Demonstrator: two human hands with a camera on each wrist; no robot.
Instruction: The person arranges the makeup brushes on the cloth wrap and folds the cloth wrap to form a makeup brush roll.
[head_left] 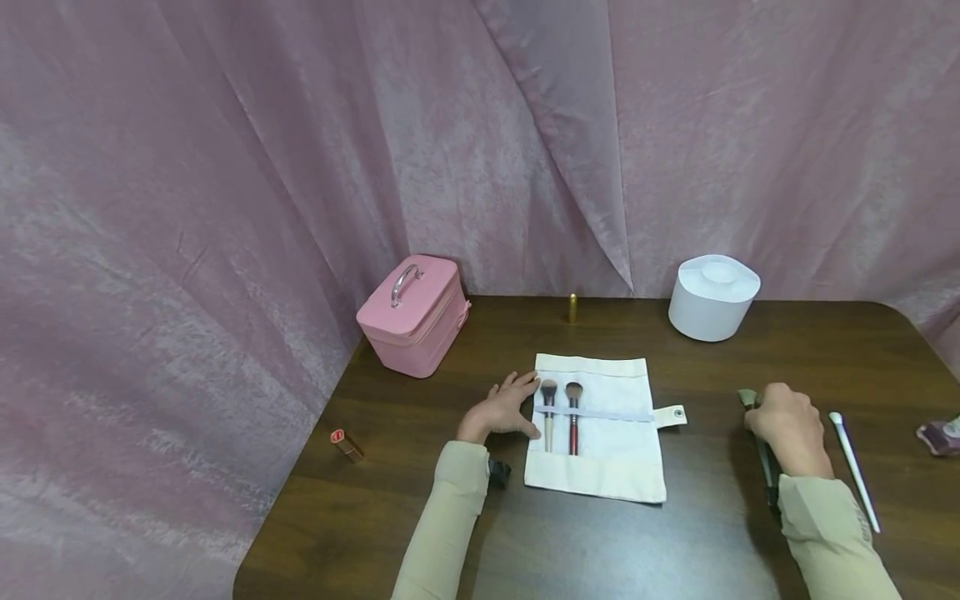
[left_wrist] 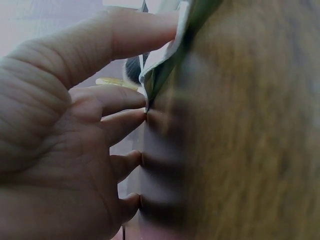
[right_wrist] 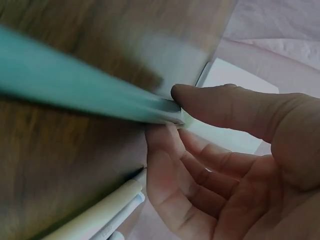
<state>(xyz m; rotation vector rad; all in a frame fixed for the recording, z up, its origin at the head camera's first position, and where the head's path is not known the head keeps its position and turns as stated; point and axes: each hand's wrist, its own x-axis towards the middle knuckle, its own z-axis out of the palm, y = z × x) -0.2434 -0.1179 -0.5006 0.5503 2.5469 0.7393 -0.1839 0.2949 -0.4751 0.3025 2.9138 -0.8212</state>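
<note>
A white cloth brush roll (head_left: 607, 479) lies unrolled in the middle of the table. Under its strap sit two makeup brushes, one with a pale handle (head_left: 548, 429) and one with a red handle (head_left: 573, 435). My left hand (head_left: 504, 410) rests at the roll's left edge, fingers spread; in the left wrist view its thumb and fingertips touch the cloth edge and tabletop. To the right, my right hand (head_left: 791, 425) pinches a green makeup brush (right_wrist: 75, 85) near its ferrule between thumb and index finger. Further right lies a white makeup brush (head_left: 855, 471).
A pink cosmetic case (head_left: 411, 321) stands at the back left, a white lidded container (head_left: 712, 300) at the back right. A gold tube (head_left: 572, 308) stands behind the roll. A lipstick-like tube (head_left: 347, 446) lies left; a purple item (head_left: 937, 437) sits far right.
</note>
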